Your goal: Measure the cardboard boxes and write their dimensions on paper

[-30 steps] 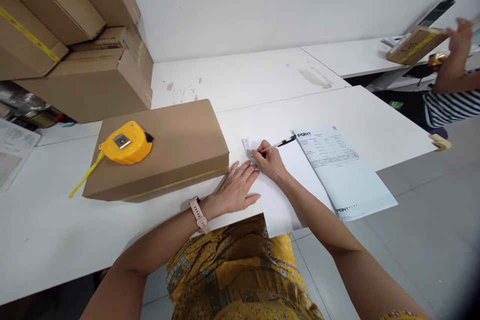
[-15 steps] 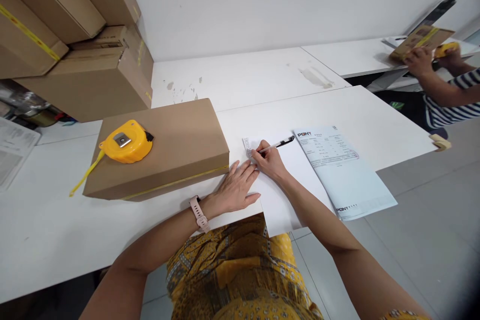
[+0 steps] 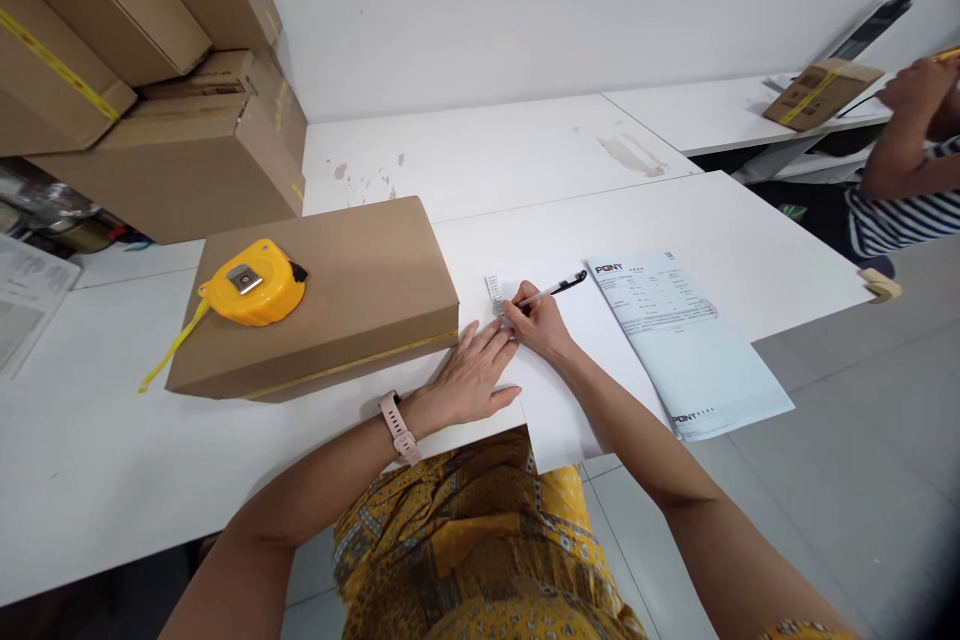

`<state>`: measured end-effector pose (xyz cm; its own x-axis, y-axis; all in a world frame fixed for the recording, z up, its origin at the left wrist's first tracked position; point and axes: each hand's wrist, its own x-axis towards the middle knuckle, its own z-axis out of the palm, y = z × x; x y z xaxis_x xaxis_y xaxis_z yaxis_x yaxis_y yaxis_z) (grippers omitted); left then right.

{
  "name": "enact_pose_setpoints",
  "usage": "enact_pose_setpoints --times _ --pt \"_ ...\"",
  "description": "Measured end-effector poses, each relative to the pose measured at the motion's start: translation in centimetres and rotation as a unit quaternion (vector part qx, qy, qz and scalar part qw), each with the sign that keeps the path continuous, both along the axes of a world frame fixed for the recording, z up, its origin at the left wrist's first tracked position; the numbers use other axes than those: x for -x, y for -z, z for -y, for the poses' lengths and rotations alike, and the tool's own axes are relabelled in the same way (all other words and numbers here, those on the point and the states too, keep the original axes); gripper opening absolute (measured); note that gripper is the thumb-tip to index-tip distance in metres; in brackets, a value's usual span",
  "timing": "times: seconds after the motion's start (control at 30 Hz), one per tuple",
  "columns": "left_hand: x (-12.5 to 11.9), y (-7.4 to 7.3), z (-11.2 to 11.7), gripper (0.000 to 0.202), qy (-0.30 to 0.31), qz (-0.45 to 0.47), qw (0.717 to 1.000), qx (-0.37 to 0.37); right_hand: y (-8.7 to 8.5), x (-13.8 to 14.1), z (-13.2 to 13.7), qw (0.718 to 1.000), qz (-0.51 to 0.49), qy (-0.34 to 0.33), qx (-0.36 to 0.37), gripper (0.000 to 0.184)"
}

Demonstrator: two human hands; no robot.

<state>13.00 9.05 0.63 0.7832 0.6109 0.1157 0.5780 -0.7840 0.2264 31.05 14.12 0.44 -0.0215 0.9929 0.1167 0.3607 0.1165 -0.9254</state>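
Note:
My right hand (image 3: 538, 320) is closed round a pen (image 3: 559, 287), whose tip is hidden by the fingers over a white sheet of paper (image 3: 570, 410). Close by that hand, a narrow strip with small dark marks (image 3: 493, 288) shows at the sheet's upper left. Flat beside it lies my left hand (image 3: 476, 375), fingers stretched out, across the sheet's left edge. To its left is a closed cardboard box (image 3: 367, 270) with yellow tape along its side. A yellow tape measure (image 3: 259, 285) rests on the box, a short length of blade sticking out.
Printed papers (image 3: 690, 350) lie right of the sheet, overhanging the table edge. Stacked cardboard boxes (image 3: 172, 140) stand at the back left. At the far right, a co-worker's hand (image 3: 922, 85) is raised near a small taped box (image 3: 825, 92) on another table (image 3: 712, 115).
The co-worker's hands have moved right, away from the small box, which now sits on the far table. My own hands and the pen look almost unmoved.

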Motion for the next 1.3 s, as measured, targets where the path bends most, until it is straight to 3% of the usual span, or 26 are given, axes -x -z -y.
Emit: enact_pose_setpoints --times 1.3 --pt "0.02 -0.09 0.03 0.064 0.002 -0.006 1.0 -0.011 0.08 0.0 -0.09 1.0 -0.002 0.014 -0.003 0.021"
